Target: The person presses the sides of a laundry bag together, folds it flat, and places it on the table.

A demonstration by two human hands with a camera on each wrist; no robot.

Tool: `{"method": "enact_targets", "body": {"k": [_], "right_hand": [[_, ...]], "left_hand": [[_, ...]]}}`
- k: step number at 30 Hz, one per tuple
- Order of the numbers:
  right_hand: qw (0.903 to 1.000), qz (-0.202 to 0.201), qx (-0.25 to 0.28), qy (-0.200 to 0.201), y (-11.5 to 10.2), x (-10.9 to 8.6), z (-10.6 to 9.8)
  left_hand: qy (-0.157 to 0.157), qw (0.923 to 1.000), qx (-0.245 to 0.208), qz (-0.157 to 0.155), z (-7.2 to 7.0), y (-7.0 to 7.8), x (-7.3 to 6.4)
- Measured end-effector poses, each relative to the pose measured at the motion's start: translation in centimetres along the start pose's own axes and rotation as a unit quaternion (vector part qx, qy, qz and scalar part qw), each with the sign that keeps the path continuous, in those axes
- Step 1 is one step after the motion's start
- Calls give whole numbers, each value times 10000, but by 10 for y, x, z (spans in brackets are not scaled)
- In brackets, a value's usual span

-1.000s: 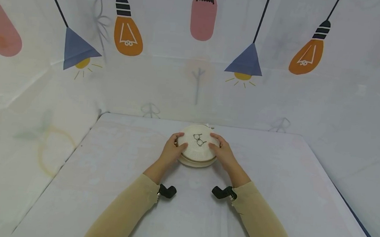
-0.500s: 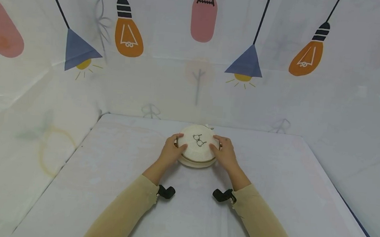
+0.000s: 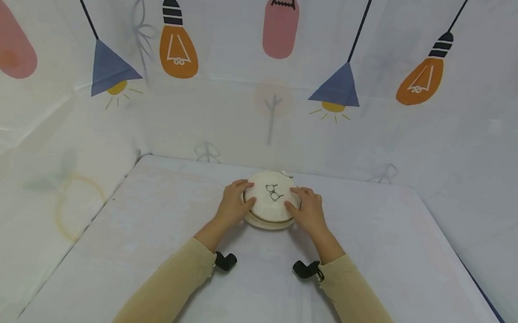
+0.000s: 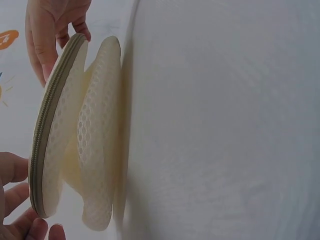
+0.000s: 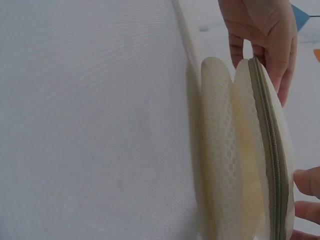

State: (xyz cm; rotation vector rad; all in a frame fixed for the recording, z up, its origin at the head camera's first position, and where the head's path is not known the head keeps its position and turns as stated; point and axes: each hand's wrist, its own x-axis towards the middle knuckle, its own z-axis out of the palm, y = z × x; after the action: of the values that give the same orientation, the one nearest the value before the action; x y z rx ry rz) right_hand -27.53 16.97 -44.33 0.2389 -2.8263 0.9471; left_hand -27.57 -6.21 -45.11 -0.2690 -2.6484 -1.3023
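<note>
A round cream mesh laundry bag [image 3: 268, 210] rests near the table's far edge, with a small black line drawing [image 3: 274, 193] on its top face. My left hand [image 3: 231, 205] grips its left rim, thumb on the top face. On the right side my right hand [image 3: 311, 212] holds the rim in the same way. A greenish zipper [image 4: 46, 120] runs round the upper disc in the left wrist view. In the right wrist view the honeycomb mesh side wall [image 5: 220, 145] sags in a fold beneath the zipper. The fingertips under the rim are partly hidden.
The bag stands on a white-covered table [image 3: 257, 293]. Behind it rises a white curtain [image 3: 226, 113] printed with hanging lamps and bulbs; it also hangs along both sides. A black wrist camera [image 3: 225, 262] sits at the left cuff, another black camera [image 3: 306, 270] at the right.
The right hand has shifted its fingers slightly on the rim and turned a little. The left hand keeps its hold, and the bag stays in place while the head view drifts slightly.
</note>
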Motion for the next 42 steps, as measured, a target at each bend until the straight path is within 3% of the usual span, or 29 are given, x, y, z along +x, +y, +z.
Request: {"method": "enact_targets", "body": {"k": [7,14,26,36,42], "right_hand": [[9995,-134,-251,-155,-1,-2,-3],[9977,-376,-351,-433,-5,-6,-10],[9910,-606,-696,-972,3,-4,-13],[9894,-570,-632,-1174,3,-2,-9],[9883,-525,-674,-1264,5,-1,-7]], "left_hand": [[-69,9966,687,440,1,5,0],[-307,9851,1391,964,-2,4,-2],[-716,9694,2140,968,-6,3,-2],[-1022,9639,2341,757,-5,-4,1],[-1108,9653,2263,683,-3,-6,2]]}}
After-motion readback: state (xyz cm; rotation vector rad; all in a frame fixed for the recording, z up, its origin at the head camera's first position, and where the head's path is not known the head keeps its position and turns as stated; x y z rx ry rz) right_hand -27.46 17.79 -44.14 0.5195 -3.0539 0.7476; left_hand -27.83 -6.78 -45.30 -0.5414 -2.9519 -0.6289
